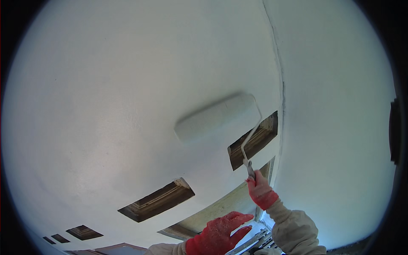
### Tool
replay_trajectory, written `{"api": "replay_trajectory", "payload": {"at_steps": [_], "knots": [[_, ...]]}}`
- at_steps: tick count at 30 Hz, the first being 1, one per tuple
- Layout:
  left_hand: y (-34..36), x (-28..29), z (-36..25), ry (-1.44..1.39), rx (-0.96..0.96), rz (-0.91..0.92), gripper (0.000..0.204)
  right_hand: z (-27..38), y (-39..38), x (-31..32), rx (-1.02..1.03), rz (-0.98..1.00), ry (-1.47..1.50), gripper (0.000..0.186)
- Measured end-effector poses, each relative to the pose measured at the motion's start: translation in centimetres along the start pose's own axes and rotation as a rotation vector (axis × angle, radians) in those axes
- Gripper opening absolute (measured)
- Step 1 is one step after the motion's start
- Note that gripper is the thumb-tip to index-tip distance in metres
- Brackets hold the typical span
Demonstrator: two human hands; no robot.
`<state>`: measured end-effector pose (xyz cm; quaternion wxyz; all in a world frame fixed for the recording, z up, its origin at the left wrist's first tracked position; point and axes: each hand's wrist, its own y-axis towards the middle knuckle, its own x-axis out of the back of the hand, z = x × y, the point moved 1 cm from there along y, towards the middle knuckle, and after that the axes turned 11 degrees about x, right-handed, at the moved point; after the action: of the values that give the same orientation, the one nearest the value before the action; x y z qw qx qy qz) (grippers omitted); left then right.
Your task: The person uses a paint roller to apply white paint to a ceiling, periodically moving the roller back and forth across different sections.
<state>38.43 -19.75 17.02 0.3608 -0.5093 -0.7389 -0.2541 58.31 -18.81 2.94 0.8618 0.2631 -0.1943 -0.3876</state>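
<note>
My right hand, in a red glove and beige sleeve, grips the handle of a paint roller at the lower right of centre. A bent metal frame runs up from it to the white roller sleeve, which lies against the white painted surface and is slightly blurred. My left hand, also red-gloved, is at the bottom centre, open, with curved fingers apart and nothing visible between them.
Dark rectangular recesses line the lower part of the surface. A long crack or seam runs down at the right. A pale, framed opening is below the recesses. Metal rails show at the bottom, and a dark shape at the far right.
</note>
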Motion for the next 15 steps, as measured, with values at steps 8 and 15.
{"api": "replay_trajectory", "payload": {"at_steps": [8,15], "knots": [[2.1,-0.6,-0.5,-0.030,-0.001,-0.071,0.029,-0.5,1.0,0.3,-0.027,0.038,-0.009,0.013],[3.8,-2.3,1.3,-0.053,-0.081,-0.198,0.023,-8.7,-9.9,-1.2,-0.205,0.161,0.058,0.017]]}}
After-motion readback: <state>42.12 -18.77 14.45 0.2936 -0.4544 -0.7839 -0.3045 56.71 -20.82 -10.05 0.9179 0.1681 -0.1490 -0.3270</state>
